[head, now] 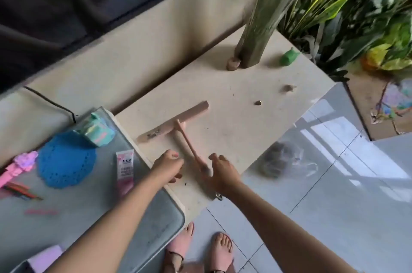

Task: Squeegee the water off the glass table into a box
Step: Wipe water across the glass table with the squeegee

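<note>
Squeegee [176, 124] flat on surface [234, 98], handle toward person — easy pickup. Left hand [169, 165] curled, empty; right hand [220, 174] at handle end — grip unclear.

A pink T-shaped plastic squeegee [176, 125] is lying across the beige stone ledge [234, 98], leaving bare surface beyond it. A green-brown plant trunk [254, 45] and small green figurine [288, 58] are blocking the far end.

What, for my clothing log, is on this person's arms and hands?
The left hand and right hand are ungloved, and the arms behind them are bare to the frame edge, with no sleeves in view. No watch, bracelet or ring shows, though motion blur softens the fingers.
</note>
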`<action>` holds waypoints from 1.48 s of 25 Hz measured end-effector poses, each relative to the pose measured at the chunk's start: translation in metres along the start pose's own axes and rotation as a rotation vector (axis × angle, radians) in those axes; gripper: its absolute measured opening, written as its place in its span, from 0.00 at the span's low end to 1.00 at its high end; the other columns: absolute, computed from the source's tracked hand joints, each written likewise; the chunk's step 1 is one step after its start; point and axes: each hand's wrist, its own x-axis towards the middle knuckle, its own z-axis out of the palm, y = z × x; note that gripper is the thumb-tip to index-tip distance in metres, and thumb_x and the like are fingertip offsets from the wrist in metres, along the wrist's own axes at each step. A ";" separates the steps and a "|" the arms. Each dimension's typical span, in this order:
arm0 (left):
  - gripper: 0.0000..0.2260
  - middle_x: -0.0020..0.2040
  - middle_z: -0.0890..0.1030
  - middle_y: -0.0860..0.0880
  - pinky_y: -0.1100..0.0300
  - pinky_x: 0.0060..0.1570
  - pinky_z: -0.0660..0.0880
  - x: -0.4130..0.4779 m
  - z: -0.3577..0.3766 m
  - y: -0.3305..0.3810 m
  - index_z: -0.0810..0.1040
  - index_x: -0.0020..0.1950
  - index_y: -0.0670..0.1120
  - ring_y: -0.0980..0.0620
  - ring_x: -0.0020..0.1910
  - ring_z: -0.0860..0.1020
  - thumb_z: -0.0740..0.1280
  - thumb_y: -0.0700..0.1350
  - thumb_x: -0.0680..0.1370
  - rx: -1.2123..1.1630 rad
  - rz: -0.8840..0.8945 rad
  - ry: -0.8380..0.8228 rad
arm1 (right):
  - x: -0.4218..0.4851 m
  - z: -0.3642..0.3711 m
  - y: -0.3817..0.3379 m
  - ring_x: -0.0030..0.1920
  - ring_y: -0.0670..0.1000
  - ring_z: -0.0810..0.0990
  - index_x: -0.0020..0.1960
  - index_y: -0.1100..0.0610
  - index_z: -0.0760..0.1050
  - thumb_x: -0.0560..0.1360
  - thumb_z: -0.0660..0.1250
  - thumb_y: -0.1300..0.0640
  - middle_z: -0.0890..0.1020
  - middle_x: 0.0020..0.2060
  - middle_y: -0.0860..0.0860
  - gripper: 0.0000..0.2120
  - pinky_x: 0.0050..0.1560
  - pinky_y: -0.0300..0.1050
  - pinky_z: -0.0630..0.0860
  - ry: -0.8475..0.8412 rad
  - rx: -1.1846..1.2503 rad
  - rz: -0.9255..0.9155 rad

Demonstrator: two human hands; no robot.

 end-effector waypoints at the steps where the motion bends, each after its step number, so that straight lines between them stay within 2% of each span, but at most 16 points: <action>1: 0.12 0.47 0.81 0.46 0.59 0.37 0.76 0.012 0.001 -0.002 0.70 0.57 0.51 0.47 0.41 0.82 0.60 0.43 0.75 0.010 0.015 0.005 | 0.006 0.010 -0.003 0.58 0.60 0.74 0.64 0.59 0.65 0.79 0.59 0.52 0.74 0.57 0.59 0.16 0.45 0.48 0.69 0.017 -0.011 0.032; 3: 0.11 0.47 0.82 0.46 0.58 0.39 0.77 0.035 0.003 -0.006 0.71 0.56 0.52 0.46 0.44 0.82 0.60 0.43 0.75 0.051 0.019 0.009 | 0.018 0.033 -0.003 0.56 0.59 0.74 0.60 0.58 0.66 0.79 0.57 0.56 0.74 0.54 0.58 0.11 0.41 0.46 0.65 0.116 -0.019 0.066; 6: 0.09 0.47 0.81 0.45 0.57 0.40 0.76 0.052 0.008 -0.008 0.72 0.54 0.50 0.46 0.40 0.82 0.59 0.41 0.76 -0.013 0.005 0.005 | 0.023 0.050 -0.008 0.53 0.58 0.73 0.55 0.58 0.66 0.77 0.58 0.60 0.74 0.52 0.56 0.07 0.39 0.46 0.62 0.206 -0.074 0.111; 9: 0.06 0.42 0.81 0.46 0.58 0.39 0.74 0.053 0.011 -0.001 0.72 0.53 0.48 0.48 0.35 0.80 0.58 0.41 0.79 -0.139 0.030 0.006 | 0.018 0.049 -0.013 0.50 0.59 0.73 0.55 0.58 0.67 0.75 0.58 0.61 0.73 0.48 0.55 0.08 0.40 0.46 0.62 0.281 -0.074 0.070; 12: 0.07 0.42 0.82 0.46 0.58 0.36 0.76 0.039 0.004 0.012 0.74 0.53 0.45 0.49 0.37 0.81 0.57 0.44 0.81 -0.214 0.059 -0.010 | 0.004 0.037 -0.028 0.45 0.58 0.73 0.57 0.56 0.67 0.74 0.59 0.59 0.67 0.44 0.52 0.12 0.38 0.46 0.62 0.327 0.062 0.047; 15: 0.10 0.44 0.83 0.44 0.56 0.39 0.78 0.017 -0.003 0.034 0.76 0.54 0.44 0.47 0.41 0.82 0.55 0.44 0.82 -0.288 0.029 -0.094 | -0.016 0.014 -0.043 0.38 0.56 0.69 0.58 0.53 0.66 0.73 0.59 0.58 0.64 0.43 0.50 0.14 0.36 0.45 0.63 0.330 0.112 0.024; 19: 0.12 0.46 0.84 0.43 0.56 0.41 0.78 -0.027 -0.005 0.069 0.77 0.52 0.43 0.47 0.45 0.82 0.55 0.46 0.83 -0.490 0.046 -0.225 | -0.061 -0.018 -0.043 0.37 0.56 0.72 0.49 0.53 0.59 0.72 0.60 0.57 0.73 0.42 0.52 0.10 0.34 0.45 0.63 0.399 0.232 0.084; 22: 0.10 0.44 0.85 0.43 0.54 0.44 0.78 -0.077 0.009 0.093 0.77 0.50 0.42 0.47 0.44 0.83 0.58 0.43 0.82 -0.595 0.086 -0.381 | -0.116 -0.038 -0.033 0.35 0.53 0.69 0.47 0.52 0.56 0.71 0.60 0.57 0.72 0.38 0.50 0.12 0.32 0.46 0.63 0.481 0.289 0.120; 27: 0.08 0.43 0.85 0.43 0.50 0.51 0.78 -0.163 0.068 0.119 0.77 0.50 0.41 0.46 0.46 0.82 0.60 0.41 0.82 -0.399 0.182 -0.591 | -0.218 -0.056 0.003 0.31 0.50 0.65 0.47 0.52 0.58 0.72 0.61 0.56 0.68 0.31 0.44 0.12 0.32 0.46 0.61 0.684 0.383 0.251; 30: 0.08 0.43 0.84 0.43 0.53 0.46 0.79 -0.208 0.119 0.119 0.76 0.49 0.41 0.48 0.44 0.83 0.58 0.41 0.82 -0.268 0.193 -0.698 | -0.273 -0.051 0.032 0.28 0.46 0.65 0.48 0.53 0.59 0.71 0.61 0.55 0.67 0.29 0.43 0.11 0.32 0.47 0.61 0.782 0.455 0.377; 35: 0.08 0.42 0.84 0.44 0.55 0.44 0.79 -0.275 0.223 0.088 0.74 0.46 0.42 0.48 0.42 0.82 0.59 0.41 0.82 -0.026 0.167 -0.797 | -0.361 -0.011 0.094 0.36 0.53 0.73 0.50 0.51 0.59 0.75 0.61 0.51 0.72 0.33 0.45 0.11 0.33 0.46 0.61 0.885 0.586 0.587; 37: 0.08 0.41 0.84 0.44 0.55 0.42 0.79 -0.298 0.271 0.069 0.74 0.46 0.42 0.48 0.41 0.82 0.59 0.41 0.82 0.067 0.155 -0.829 | -0.395 0.012 0.125 0.40 0.54 0.76 0.53 0.50 0.63 0.76 0.61 0.48 0.75 0.37 0.46 0.11 0.36 0.47 0.65 0.929 0.644 0.650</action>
